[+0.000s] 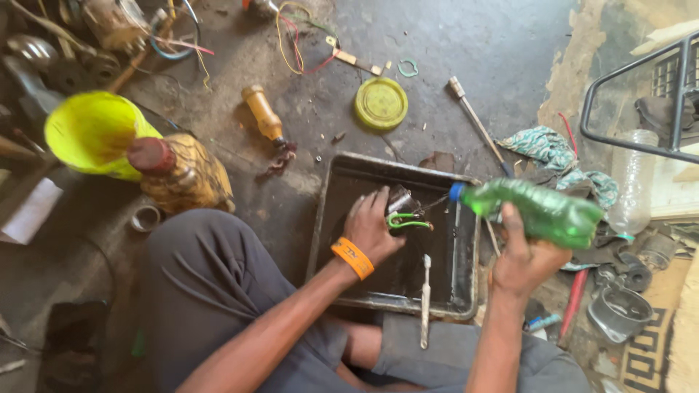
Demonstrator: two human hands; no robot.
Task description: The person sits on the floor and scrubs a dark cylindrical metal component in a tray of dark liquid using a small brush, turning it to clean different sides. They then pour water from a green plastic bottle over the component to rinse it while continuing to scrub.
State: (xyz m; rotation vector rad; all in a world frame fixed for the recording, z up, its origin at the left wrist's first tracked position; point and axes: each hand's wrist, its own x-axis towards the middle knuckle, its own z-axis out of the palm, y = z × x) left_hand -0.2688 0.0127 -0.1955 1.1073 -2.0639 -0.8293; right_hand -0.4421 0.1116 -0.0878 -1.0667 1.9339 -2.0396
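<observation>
My left hand [370, 227], with an orange wristband, holds a small dark metal part [399, 200] with a green ring on it over a black rectangular tray [342, 175]. My right hand [526, 258] grips a green plastic bottle [542, 211] with a blue cap, tilted so its neck points at the part. A thin stream runs from the bottle's cap toward the part. A metal tool [425, 300] lies across the tray's near edge.
A yellow lid [381, 102], a small orange bottle [263, 113], a yellow funnel [93, 133] and an amber jug [189, 175] lie on the dirty floor to the left. A screwdriver [477, 124], patterned rag [557, 156], clear bottle [632, 182] and black metal frame [633, 80] lie right.
</observation>
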